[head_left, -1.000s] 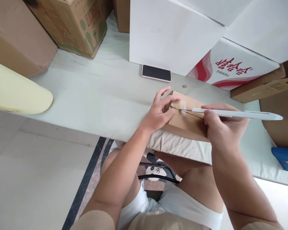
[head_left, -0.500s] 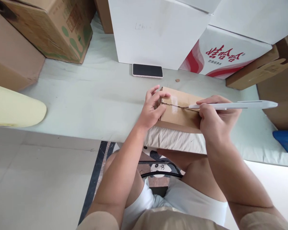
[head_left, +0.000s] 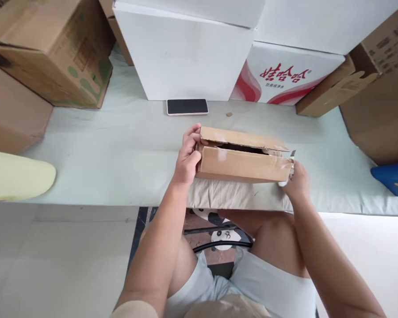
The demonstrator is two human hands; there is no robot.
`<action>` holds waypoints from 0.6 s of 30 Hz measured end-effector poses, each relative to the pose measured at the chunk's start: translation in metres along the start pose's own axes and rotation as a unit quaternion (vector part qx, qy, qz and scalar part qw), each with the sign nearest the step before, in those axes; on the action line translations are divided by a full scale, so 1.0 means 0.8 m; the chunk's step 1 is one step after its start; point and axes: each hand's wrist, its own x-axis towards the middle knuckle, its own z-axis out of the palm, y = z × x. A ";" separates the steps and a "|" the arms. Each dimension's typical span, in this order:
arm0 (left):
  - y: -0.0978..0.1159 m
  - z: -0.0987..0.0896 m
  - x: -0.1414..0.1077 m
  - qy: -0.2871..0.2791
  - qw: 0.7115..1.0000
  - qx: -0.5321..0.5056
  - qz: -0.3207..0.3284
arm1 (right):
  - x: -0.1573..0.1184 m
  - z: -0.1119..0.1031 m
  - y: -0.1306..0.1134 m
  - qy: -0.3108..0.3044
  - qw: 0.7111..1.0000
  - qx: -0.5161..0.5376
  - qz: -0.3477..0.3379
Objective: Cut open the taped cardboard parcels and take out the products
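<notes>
A small brown cardboard box sits near the front edge of the covered table, tilted, with its top flaps parted along a dark gap. My left hand is closed on the box's left end, thumb in front and fingers behind. At the right end, my right hand is closed round a white utility knife. The knife's blade pokes up beyond the box corner, and most of the handle is hidden by the hand. What lies inside the box is mostly too dark to make out.
Behind the box lie a phone and a small brown scrap. White cartons and a red-and-white carton stand at the back. Brown cartons fill the left. A pale yellow rounded object and a blue item flank the table.
The box's flaps have come apart at the seam, and the box is tilted. My right hand has moved with the knife from the top seam to the right end.
</notes>
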 end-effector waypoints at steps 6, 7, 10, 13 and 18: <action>0.028 -0.015 -0.009 -0.094 0.992 0.086 0.012 | -0.007 0.009 -0.020 0.028 0.992 0.120 -0.031; 0.035 -0.015 -0.011 -0.105 0.988 0.111 0.010 | -0.005 0.005 -0.034 0.035 0.982 0.175 -0.064; 0.053 -0.011 -0.020 -0.111 0.976 0.187 0.032 | -0.001 -0.006 -0.075 0.043 0.934 0.314 -0.163; 0.068 -0.001 -0.034 -0.094 0.967 0.232 0.052 | -0.003 -0.009 -0.100 0.040 0.904 0.364 -0.220; 0.079 0.009 -0.047 -0.036 0.965 0.252 0.070 | -0.019 -0.006 -0.099 -0.055 0.907 0.316 -0.274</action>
